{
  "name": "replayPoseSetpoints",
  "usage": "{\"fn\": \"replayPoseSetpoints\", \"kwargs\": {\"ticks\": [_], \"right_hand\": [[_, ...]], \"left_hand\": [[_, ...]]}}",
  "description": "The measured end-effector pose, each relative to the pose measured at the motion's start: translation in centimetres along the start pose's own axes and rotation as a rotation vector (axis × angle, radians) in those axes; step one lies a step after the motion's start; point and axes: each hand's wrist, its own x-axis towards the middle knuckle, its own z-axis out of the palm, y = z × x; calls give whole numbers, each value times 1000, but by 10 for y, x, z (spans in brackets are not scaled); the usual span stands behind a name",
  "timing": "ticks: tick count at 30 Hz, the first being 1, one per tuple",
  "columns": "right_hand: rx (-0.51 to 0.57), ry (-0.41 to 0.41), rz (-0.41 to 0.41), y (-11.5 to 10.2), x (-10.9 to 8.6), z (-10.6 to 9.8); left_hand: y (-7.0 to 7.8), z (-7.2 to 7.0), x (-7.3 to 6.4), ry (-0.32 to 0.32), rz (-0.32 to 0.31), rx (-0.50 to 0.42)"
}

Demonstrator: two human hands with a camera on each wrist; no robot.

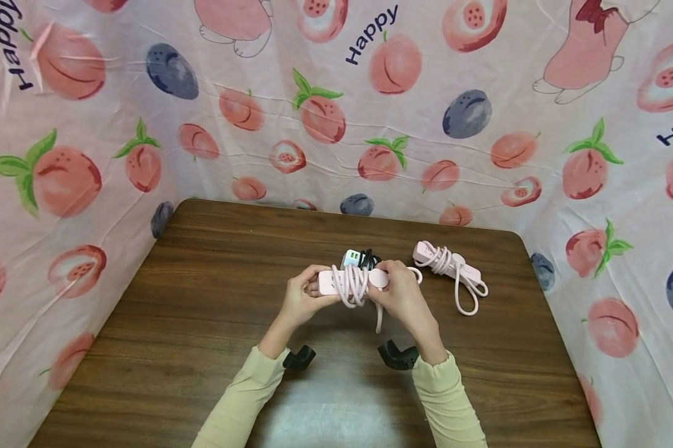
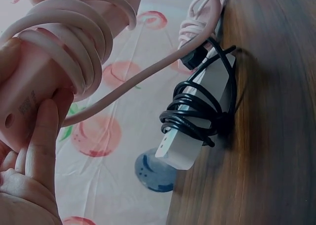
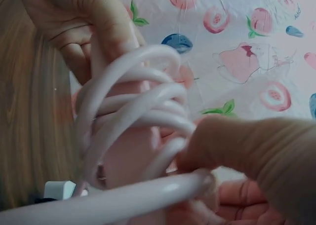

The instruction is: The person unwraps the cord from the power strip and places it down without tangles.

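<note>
A pink power strip (image 1: 326, 283) is held up in front of me, its own cord (image 1: 354, 286) wound several times round its middle. My left hand (image 1: 305, 292) grips the strip's left end, thumb on the near side and fingers behind. At the other end my right hand (image 1: 403, 295) pinches the strip beside the round plug (image 1: 378, 278), its thumb by the cord turns in the right wrist view. A loose length of cord (image 2: 143, 77) runs off from the strip. Just behind lies a white power strip (image 2: 185, 146) wrapped in black cord (image 2: 190, 111).
A second pink power strip (image 1: 468, 271) with wound cord lies on the brown wooden table (image 1: 230, 261) at the back right. Black curved pieces (image 1: 299, 359) sit at both wrists. Fruit-patterned cloth (image 1: 336, 124) hangs round the table's back and sides.
</note>
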Motion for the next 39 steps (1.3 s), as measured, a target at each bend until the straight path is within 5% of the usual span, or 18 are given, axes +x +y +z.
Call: {"fn": "replayPoseSetpoints", "kwargs": {"ticks": [13, 22, 27, 31, 39], "right_hand": [[144, -22, -26, 17, 0, 5], [175, 86, -139, 23, -2, 4], [249, 166, -218, 22, -5, -10], [281, 152, -270, 19, -12, -14], [340, 222, -129, 27, -34, 6]], "left_hand": [[-3, -1, 0, -15, -14, -70], [-2, -2, 1, 24, 29, -17], [-14, -10, 0, 103, 16, -78], [-24, -16, 2, 168, 30, -121], [-21, -22, 6, 234, 69, -158]]}}
